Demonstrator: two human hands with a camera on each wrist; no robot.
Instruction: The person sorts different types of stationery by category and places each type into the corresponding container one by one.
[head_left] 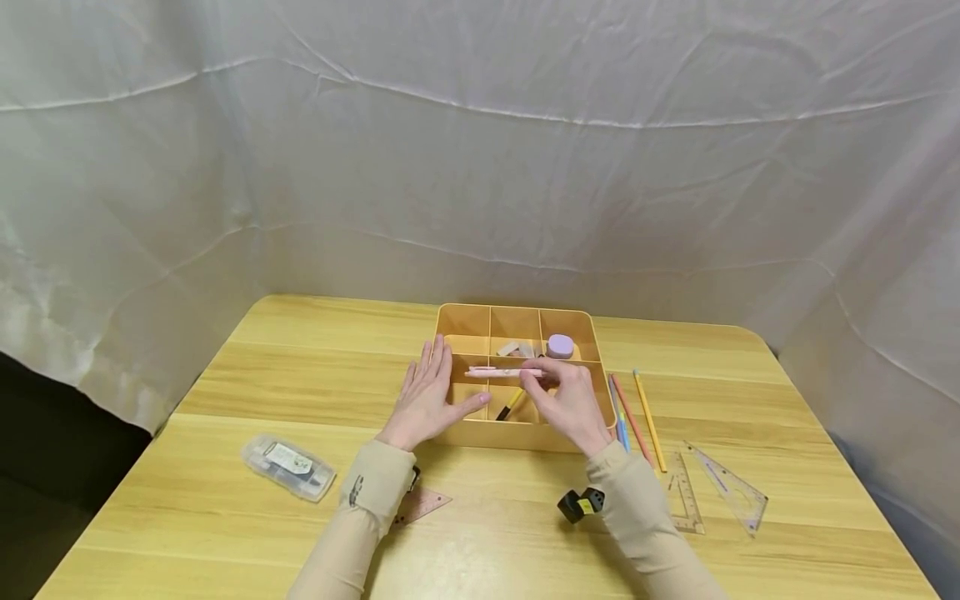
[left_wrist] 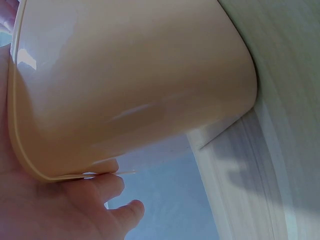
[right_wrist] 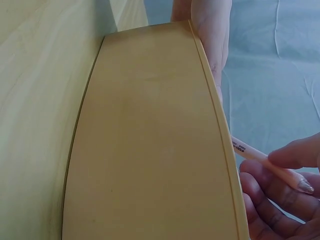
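The right hand pinches a pink pen above the tray; the left hand, fingers extended, rests against the tray's left edge.

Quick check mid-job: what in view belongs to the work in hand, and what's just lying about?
Probably in the job:
pale pink pen, pinched by the right hand
divided tray, touched by the left hand
black-and-yellow pen, inside the tray

Apparently just lying about for now:
clear case
red pencil
yellow pencil
clear set square
pink set square, partly hidden
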